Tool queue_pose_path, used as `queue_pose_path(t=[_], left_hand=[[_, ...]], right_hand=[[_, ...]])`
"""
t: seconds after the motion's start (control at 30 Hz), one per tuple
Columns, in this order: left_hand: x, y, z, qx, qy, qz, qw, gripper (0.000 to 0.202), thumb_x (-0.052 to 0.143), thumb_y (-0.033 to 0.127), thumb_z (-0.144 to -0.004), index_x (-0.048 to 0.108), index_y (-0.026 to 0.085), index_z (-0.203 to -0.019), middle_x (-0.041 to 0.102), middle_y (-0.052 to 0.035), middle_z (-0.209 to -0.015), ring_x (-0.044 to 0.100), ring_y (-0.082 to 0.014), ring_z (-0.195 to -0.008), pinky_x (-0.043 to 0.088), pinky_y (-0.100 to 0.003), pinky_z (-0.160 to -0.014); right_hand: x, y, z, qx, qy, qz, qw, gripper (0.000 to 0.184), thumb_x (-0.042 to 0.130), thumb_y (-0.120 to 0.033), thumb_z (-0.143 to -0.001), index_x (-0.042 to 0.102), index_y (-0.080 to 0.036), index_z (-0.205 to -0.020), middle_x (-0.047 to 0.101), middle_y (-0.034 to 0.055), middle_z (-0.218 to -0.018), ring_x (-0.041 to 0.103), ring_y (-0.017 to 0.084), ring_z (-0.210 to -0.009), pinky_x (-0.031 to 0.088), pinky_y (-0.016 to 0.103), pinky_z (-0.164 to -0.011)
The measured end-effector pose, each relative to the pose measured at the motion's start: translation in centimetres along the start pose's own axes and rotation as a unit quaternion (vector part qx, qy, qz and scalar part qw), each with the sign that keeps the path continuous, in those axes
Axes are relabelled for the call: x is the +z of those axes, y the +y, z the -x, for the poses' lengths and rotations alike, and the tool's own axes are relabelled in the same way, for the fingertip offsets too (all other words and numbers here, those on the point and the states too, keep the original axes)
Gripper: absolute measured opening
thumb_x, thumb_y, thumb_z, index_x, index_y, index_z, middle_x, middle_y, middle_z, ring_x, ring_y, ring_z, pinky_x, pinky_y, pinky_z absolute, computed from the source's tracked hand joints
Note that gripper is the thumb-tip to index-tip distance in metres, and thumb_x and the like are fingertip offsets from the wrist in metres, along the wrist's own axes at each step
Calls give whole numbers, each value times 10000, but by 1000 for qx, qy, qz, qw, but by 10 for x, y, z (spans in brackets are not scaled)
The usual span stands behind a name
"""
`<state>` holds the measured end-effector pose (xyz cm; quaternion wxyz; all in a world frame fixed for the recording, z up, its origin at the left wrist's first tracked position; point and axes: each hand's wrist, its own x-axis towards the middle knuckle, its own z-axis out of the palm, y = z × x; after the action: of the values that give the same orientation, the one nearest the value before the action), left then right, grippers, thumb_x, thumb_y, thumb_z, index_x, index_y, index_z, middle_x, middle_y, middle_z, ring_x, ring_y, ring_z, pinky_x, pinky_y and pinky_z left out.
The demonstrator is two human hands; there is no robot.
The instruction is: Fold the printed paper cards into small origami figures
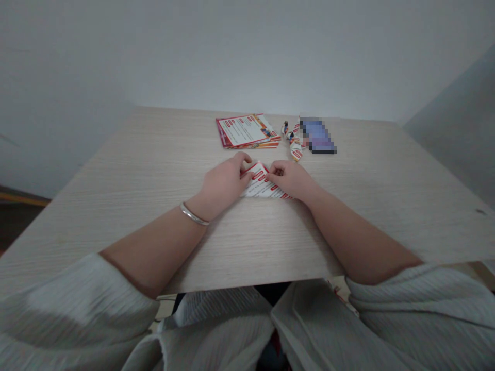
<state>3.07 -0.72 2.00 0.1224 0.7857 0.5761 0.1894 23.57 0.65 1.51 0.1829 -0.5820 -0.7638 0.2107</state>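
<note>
A folded sheet of printed paper [263,186], white with red labels and dark text lines, lies on the table between my hands. Its upper corner points away from me and its long edge runs along the near side. My left hand [229,178], with a silver bangle at the wrist, pinches the sheet's upper left edge between thumb and fingers. On the opposite edge, the curled fingers of my right hand [290,178] grip the paper near the top corner. Part of the sheet's right end is hidden behind my right hand.
Beyond my hands rests a stack of printed leaflets [247,131]. Right of it are small folded paper pieces [296,148] with the same kind of print, beside a blurred-out phone-like object [320,136]. A wall [247,56] stands behind the pale wooden table [154,154].
</note>
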Motion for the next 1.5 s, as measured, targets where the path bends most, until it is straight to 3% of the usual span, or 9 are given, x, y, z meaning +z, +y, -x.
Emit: queue_pose_path(t=[0.13,0.23,0.37,0.5,0.73,0.97,1.1,1.23,1.5], left_hand=[[3,-3,-2,127,26,-46,991,317,471,280,-1040,748,152,-1127,704,-153,-1242,672,-273,-1104,545,-409,-973],[3,3,-1,203,-8,-87,975,400,421,296,-1071,775,108,-1090,728,-180,-1208,667,-307,-1116,534,-473,-1032],[4,9,2,263,-61,-121,955,384,429,252,-1068,744,98,-1224,745,-177,-1232,679,-295,-1138,528,-472,-1078],[8,5,4,293,-65,-126,945,418,443,237,-1068,650,85,-1397,690,-197,-1358,636,-308,-1259,506,-480,-1133],[9,4,6,321,-88,-137,933,512,435,355,-1094,585,59,-1484,580,-232,-1532,533,-348,-1422,415,-502,-1224],[16,-3,11,336,-80,-113,932,667,421,498,-1096,447,46,-1586,550,-257,-1569,503,-355,-1464,360,-516,-1255],[21,-11,11,343,-100,-103,928,659,405,494,-1105,453,60,-1599,454,-259,-1656,369,-380,-1585,274,-549,-1310],[21,-13,11,315,-141,-98,933,703,386,528,-1109,374,85,-1654,265,-225,-1757,178,-392,-1664,199,-606,-1329],[13,-3,14,268,-192,-106,938,776,412,627,-1074,293,182,-1698,142,-196,-1790,77,-411,-1676,189,-683,-1295]], right_hand=[[-2,5,-1,-1,19,8,1000,192,625,-221,-921,604,-212,-731,662,0,-769,539,159,-735,348,297,-676],[-5,10,-4,5,22,26,999,182,619,-211,-920,598,-215,-739,658,1,-767,540,162,-731,345,300,-671],[-8,14,-7,-6,31,86,996,161,603,-197,-927,624,-216,-768,692,23,-809,551,174,-747,336,311,-675],[-10,13,-7,-12,45,155,987,159,588,-226,-961,668,-213,-824,725,63,-887,554,196,-772,309,330,-672],[-9,8,-6,30,55,164,985,171,560,-248,-997,683,-212,-885,747,100,-957,588,220,-817,327,340,-667],[-7,12,-8,50,68,132,988,151,621,-286,-990,673,-209,-870,754,102,-971,620,228,-874,401,339,-719],[-7,13,-9,63,69,118,989,160,653,-316,-990,684,-206,-878,765,91,-966,635,223,-863,394,340,-707],[-6,15,-9,82,69,112,988,167,667,-341,-988,703,-200,-905,774,83,-971,641,214,-844,379,338,-690],[-8,14,-8,98,61,102,988,172,671,-351,-988,711,-196,-925,779,79,-979,642,209,-835,368,339,-681]])
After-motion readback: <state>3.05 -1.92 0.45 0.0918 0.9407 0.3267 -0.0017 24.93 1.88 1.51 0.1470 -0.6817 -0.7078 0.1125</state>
